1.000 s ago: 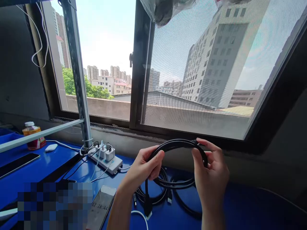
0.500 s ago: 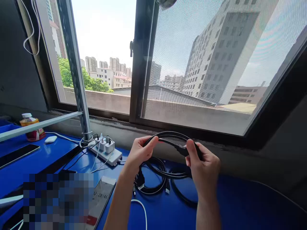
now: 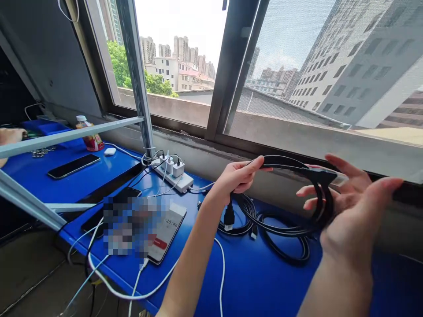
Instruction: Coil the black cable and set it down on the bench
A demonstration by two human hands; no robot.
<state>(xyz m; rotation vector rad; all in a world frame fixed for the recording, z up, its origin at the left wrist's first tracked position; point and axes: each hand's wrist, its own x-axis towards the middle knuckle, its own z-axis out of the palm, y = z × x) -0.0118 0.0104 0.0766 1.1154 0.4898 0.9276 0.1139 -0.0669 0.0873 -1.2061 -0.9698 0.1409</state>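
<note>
My left hand [image 3: 243, 176] pinches one side of a coiled black HDMI cable [image 3: 325, 207] between thumb and fingers. A black plug [image 3: 228, 218] with a pale tip hangs below that hand. At the coil's other side my right hand [image 3: 350, 198] is open, fingers and thumb spread, with the loops lying against it. The cable's other plug [image 3: 324, 176], its end pale or clear-capped, points toward the right palm. Under the held loops, more coiled black cable [image 3: 302, 257] lies on the blue table [image 3: 261, 286]; which loops belong to which coil is partly hidden.
A white power strip [image 3: 181, 182] with chargers stands by the window wall. Left of me lie a lit phone [image 3: 170, 233], a dark phone [image 3: 74, 166] and white cables [image 3: 222, 268]. A metal frame [image 3: 139, 79] rises there. Another person's hand [image 3: 9, 138] shows at far left.
My view has turned right and down. My right hand has let go its grip and spread its fingers, moving right. My left hand still pinches the cable. Another person's hand has come into view.
</note>
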